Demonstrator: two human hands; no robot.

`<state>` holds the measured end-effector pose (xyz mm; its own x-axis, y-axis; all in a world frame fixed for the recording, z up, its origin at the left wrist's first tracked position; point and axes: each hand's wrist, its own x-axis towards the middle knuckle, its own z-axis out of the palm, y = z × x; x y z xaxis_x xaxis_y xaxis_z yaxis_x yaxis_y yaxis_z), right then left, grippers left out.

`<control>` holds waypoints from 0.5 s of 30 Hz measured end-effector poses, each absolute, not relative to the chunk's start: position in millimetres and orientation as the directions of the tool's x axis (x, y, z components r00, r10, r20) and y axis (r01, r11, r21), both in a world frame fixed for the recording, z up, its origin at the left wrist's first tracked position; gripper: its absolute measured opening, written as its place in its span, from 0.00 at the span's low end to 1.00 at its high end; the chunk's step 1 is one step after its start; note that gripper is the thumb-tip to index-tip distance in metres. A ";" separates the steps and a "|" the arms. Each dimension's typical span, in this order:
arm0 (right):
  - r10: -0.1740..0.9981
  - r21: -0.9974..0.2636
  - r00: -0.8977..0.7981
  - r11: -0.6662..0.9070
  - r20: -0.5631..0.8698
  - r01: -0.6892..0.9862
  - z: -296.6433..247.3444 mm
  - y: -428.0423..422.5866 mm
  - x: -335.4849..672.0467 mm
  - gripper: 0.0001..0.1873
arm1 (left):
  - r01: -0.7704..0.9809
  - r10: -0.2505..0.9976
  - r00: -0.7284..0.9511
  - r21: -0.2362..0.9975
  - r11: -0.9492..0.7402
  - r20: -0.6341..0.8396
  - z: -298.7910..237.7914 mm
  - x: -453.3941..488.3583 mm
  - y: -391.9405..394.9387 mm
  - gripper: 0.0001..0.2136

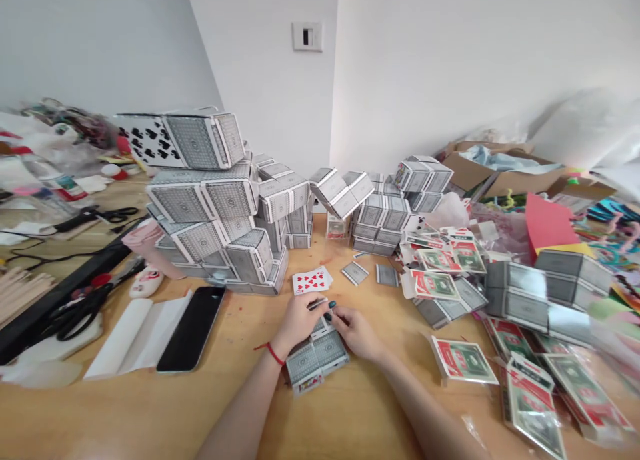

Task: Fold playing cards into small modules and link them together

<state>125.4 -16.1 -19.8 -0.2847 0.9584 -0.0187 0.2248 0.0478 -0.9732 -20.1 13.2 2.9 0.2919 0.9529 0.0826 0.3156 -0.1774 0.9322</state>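
Both hands meet over a small block made of folded grey-backed playing cards [316, 360] lying on the wooden table [350, 413]. My left hand [299, 321], with a red string at the wrist, pinches the block's far end. My right hand [356, 332] grips the same end from the right, fingertips with dark nails touching the cards. Just beyond the hands lie face-up red heart cards [311, 281] and two loose grey-backed cards [355, 273].
A large stack of card cubes [220, 207] rises at the left, a smaller pile [385, 210] behind. A black phone [193, 327], white folded paper [135, 337] and scissors [83, 310] lie left. Red-green card boxes [463, 360] and craft clutter fill the right.
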 end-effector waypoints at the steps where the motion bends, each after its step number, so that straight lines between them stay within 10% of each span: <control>1: 0.956 -0.974 -0.293 0.045 -0.022 0.220 -19.6 -15.8 125.8 0.14 | 0.304 0.956 0.285 0.939 -0.161 0.072 1.7 -19.6 13.4 0.08; 15: 0.967 -0.982 -0.204 -0.169 -0.149 -0.084 -19.1 -11.5 141.6 0.15 | 0.228 0.966 0.191 0.949 -0.218 0.176 -4.7 -26.2 19.4 0.19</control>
<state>141.6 -11.5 -19.1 -0.2043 0.9675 -0.1491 -0.0839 -0.1691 -0.9820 -26.2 19.4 -4.7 0.1907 0.9658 0.1756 0.2283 -0.2177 0.9490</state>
